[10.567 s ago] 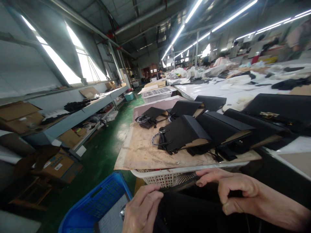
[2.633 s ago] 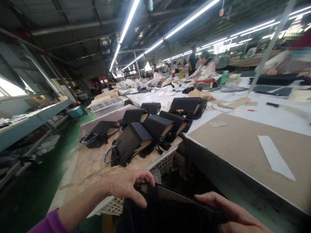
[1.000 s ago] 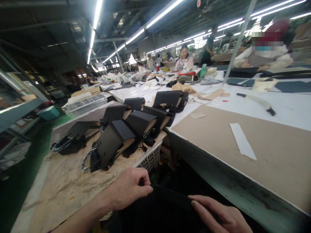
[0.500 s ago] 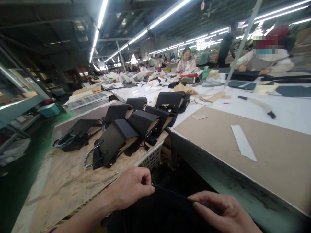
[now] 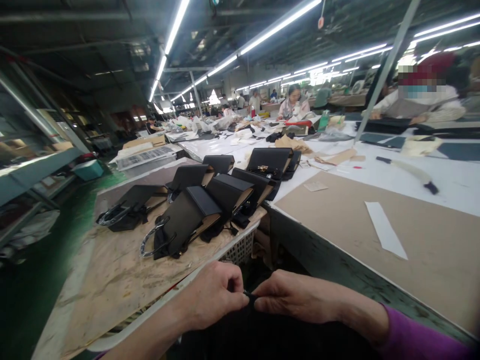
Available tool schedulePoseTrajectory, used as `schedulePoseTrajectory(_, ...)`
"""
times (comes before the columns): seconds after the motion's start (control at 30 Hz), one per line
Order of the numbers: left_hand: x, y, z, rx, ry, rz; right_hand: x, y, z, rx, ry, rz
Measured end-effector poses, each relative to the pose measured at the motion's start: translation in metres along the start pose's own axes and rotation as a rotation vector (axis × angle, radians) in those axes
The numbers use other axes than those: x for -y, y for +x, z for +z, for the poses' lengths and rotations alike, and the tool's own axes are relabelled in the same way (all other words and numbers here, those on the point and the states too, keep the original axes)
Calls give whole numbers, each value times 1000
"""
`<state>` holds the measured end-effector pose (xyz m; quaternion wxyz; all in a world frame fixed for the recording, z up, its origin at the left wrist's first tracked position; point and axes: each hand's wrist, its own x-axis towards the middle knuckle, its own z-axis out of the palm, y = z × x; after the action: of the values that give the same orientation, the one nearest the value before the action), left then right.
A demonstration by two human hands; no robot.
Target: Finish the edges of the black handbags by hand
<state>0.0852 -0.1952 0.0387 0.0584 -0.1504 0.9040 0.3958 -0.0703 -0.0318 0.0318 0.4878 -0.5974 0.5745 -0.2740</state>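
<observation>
head view: left hand [image 5: 214, 296] and right hand [image 5: 294, 296], nearly meeting at lower centre, both pinch the upper edge of black material [image 5: 258, 327], which spreads below their grip (long axis lost in darkness), neither hand nearer.

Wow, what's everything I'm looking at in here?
Bags: about eight, black, on board and table
Board: one, tan, left
Crate: at least one, white, under board
Sheet: one, beige, on table, right
Strip: one, white, on sheet
Box: one, teal, floor, left
Lamps: several, white, overhead
Co-workers: several, varied clothing, background
Scraps: many, mixed, across table
Held piece: one, black, bottom centre
Left grip: one, bare, on held piece
Right grip: one, bare, purple-sleeved, on held piece
</observation>
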Motion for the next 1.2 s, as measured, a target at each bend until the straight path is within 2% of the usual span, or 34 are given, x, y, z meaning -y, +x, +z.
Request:
schedulePoseTrajectory(0.13, 10, -7, -5, -14, -41, -35, -2, 22, 7, -31, -16, -105)
schedulePoseTrajectory(0.37, 26, -23, -19, -133, -64, -25, 2, 20, 15, -103, -20, 11)
schedulePoseTrajectory(0.5, 30, -26, -19, -138, -88, -60, 2, 18, 15, -96, 0, 46)
schedulePoseTrajectory(0.83, 22, -24, -10, -228, -38, -51, 3, 12, 19, -121, 13, 1)
schedulePoseTrajectory(1.03, 15, -29, -8, -244, -52, -72, 17, 4, 16, -81, 40, -28)
schedulePoseTrajectory(1.2, 13, -31, -2, -236, -105, -68, 19, 20, 15, -52, -7, -59)
